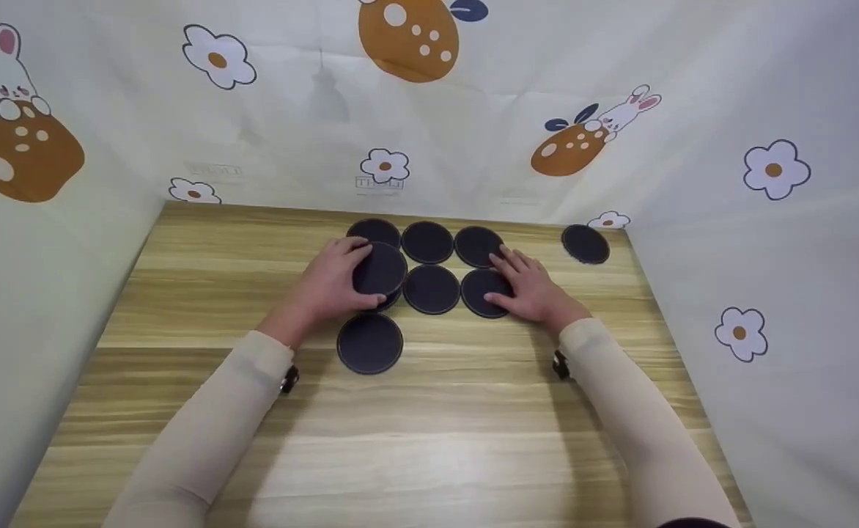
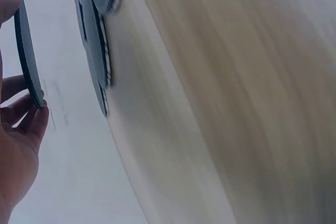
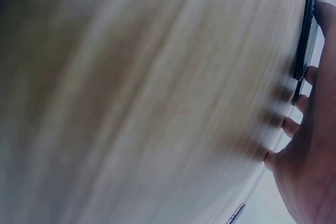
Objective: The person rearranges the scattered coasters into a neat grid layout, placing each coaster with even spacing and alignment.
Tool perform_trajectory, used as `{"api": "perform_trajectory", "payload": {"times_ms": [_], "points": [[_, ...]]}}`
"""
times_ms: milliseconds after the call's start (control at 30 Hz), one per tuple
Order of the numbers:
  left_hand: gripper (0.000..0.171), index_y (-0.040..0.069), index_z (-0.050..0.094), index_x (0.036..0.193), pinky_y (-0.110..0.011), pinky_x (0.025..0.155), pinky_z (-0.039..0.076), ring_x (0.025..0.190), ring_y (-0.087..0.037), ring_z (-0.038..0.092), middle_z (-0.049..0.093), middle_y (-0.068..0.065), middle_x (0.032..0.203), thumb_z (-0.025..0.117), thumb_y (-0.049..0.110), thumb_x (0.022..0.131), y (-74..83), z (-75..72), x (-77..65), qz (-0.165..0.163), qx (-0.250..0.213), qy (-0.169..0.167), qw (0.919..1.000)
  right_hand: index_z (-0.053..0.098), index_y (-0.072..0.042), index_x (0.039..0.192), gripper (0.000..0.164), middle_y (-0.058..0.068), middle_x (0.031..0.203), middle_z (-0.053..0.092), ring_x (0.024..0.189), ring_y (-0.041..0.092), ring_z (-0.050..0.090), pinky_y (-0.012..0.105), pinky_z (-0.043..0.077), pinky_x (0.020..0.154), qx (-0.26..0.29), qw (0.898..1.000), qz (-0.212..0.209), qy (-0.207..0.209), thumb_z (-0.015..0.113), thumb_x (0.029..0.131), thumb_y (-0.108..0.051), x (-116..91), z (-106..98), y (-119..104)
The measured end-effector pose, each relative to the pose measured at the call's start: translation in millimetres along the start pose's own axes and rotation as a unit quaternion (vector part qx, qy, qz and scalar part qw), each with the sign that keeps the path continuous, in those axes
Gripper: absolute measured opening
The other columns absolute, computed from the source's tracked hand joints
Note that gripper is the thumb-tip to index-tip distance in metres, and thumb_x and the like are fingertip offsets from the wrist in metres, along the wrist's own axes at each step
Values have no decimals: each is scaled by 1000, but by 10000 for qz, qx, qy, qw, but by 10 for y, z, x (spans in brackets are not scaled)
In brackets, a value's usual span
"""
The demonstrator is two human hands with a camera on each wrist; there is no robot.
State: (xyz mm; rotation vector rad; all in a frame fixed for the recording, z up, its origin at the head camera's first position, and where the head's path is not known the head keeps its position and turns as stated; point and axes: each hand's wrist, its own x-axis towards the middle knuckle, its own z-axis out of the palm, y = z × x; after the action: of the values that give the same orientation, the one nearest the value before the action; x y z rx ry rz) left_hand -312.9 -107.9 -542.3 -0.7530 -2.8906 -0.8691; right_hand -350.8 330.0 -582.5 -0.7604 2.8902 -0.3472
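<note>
My left hand grips a round black coaster by its edges, thumb on the near side and fingers on the far side. In the left wrist view this held coaster is raised off the table. Beneath it a second coaster shows only in part. My right hand lies over the right end of the group, thumb on the lower right coaster and fingertips by the edge of the upper right coaster. In the right wrist view the right hand has its fingers spread low at the tabletop.
Two more coasters lie mid-group, an upper one and a lower one. Another coaster sits nearer me, and a separate coaster at the far right corner. Patterned cloth walls the wooden table on three sides.
</note>
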Motion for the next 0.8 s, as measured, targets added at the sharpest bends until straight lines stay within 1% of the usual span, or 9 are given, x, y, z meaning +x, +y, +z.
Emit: {"api": "perform_trajectory", "payload": {"times_ms": [200,333,467,567,800], "points": [[101,-5,56,158,-53,128,37,152,-41,42,48,-19,166,90,56,85,184,89,11,224,22,-94,9997,29,-13,176,92,18,184,16,166,49,18,73,16,130,60,10000,31,-62,60,106,-63,0,-1,6],[102,-4,56,158,-53,125,41,150,-39,44,49,-18,165,90,58,85,314,159,13,399,221,-232,9987,29,-13,176,93,18,184,16,166,49,19,72,16,130,77,10000,30,-51,60,106,-64,3,5,12],[102,-3,57,158,-53,123,43,149,-37,46,51,-18,164,89,60,85,439,225,2,536,431,-300,9972,31,-12,176,92,19,183,18,165,50,20,71,17,130,55,10000,1,-3,61,106,-63,7,14,15],[102,-3,57,158,-51,123,44,149,-36,46,52,-18,163,89,61,85,513,276,-1,625,550,-319,9960,31,-11,175,91,20,183,19,165,51,21,72,18,129,34,10000,-10,0,62,106,-61,0,1,-6],[102,0,58,159,-53,121,46,151,-35,46,51,-16,165,89,64,86,630,368,-14,752,591,-458,9944,31,-10,176,91,21,183,18,165,51,21,73,18,129,-56,10000,11,-24,63,107,-60,-6,-12,-14]]}}
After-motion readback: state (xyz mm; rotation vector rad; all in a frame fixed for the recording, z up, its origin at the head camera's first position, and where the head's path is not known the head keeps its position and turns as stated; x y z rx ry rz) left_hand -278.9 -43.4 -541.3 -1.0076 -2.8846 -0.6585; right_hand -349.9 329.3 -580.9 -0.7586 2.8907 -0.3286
